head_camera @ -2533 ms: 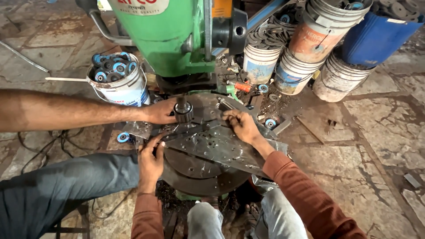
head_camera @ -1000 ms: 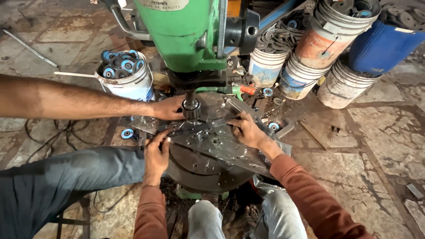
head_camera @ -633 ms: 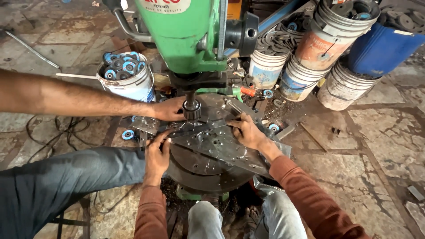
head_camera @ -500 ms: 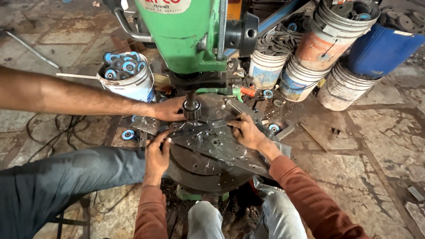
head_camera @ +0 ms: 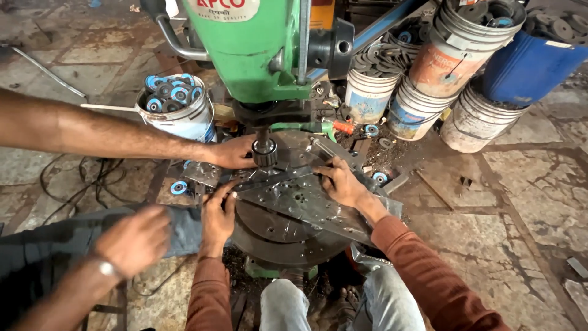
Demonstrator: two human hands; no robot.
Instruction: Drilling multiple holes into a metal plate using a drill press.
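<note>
A green drill press (head_camera: 257, 49) stands over a round dark desk (head_camera: 275, 236). On that desk, just below the drill, lies a flat grey metal plate (head_camera: 306, 202), scuffed, punched with small holes, overhanging the rim to the right. The right hand (head_camera: 340, 182) presses flat on the plate's upper edge, grip open; the left hand (head_camera: 218, 211) curls closed on its left edge. A co-worker's hand (head_camera: 233, 151) rests beside the drill's chuck (head_camera: 264, 153). Left of the drill sits a bucket (head_camera: 177, 110) of blue discs.
</note>
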